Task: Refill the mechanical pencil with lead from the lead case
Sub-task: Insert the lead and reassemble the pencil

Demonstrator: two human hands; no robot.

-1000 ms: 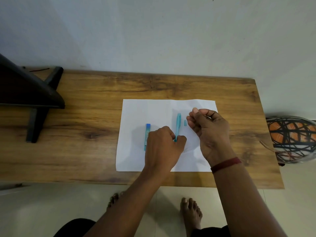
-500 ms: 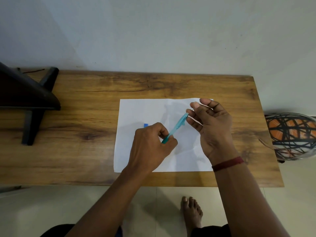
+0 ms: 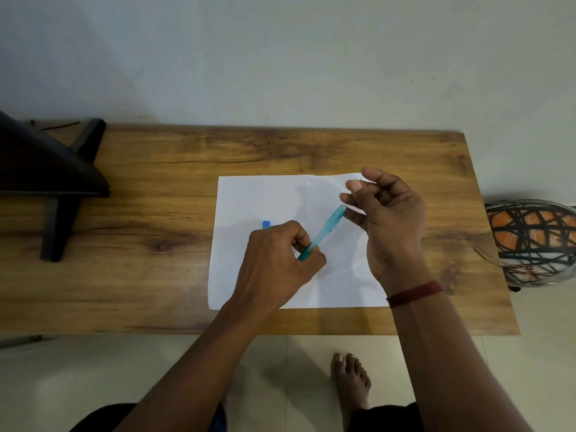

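Pinched in the left hand [image 3: 274, 263], one mechanical pencil [image 3: 324, 232] tilts above the paper [image 3: 268, 198]; the right hand [image 3: 386, 219], now raised, pinches one lead. One lead case [image 3: 266, 224] is mostly hidden.

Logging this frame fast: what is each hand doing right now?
Left hand: closed on the lower end of the mechanical pencil.
Right hand: fingertips pinched by the pencil's top end; a thin lead there cannot be confirmed.
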